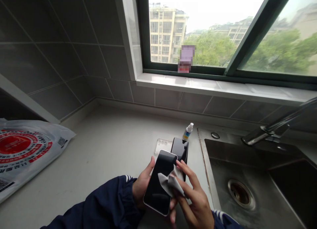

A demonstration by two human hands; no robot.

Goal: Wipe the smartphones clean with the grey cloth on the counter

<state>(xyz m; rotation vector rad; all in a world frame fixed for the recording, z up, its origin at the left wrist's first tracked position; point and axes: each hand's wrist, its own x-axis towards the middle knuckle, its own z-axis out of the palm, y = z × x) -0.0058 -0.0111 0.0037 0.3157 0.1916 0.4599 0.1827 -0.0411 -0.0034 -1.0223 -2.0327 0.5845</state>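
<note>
My left hand (142, 186) grips a black smartphone (157, 186) by its edge, with the screen facing up and tilted toward me. My right hand (192, 196) pinches a grey zigzag-edged cleaning cloth (170, 184) against the right side of the screen. Behind the hands, a second black phone (179, 148) lies on the counter, partly hidden by the held phone and my right hand. To its left lies a transparent phone case (163, 146). A small spray bottle (188, 132) with a white nozzle stands just behind the second phone.
A pale countertop (106, 156) runs under the hands. To the right is a stainless steel sink (247, 186) with a drain and a chrome faucet (272, 131). A printed white plastic bag (27, 153) lies at the left. Tiled wall and a window sill stand behind.
</note>
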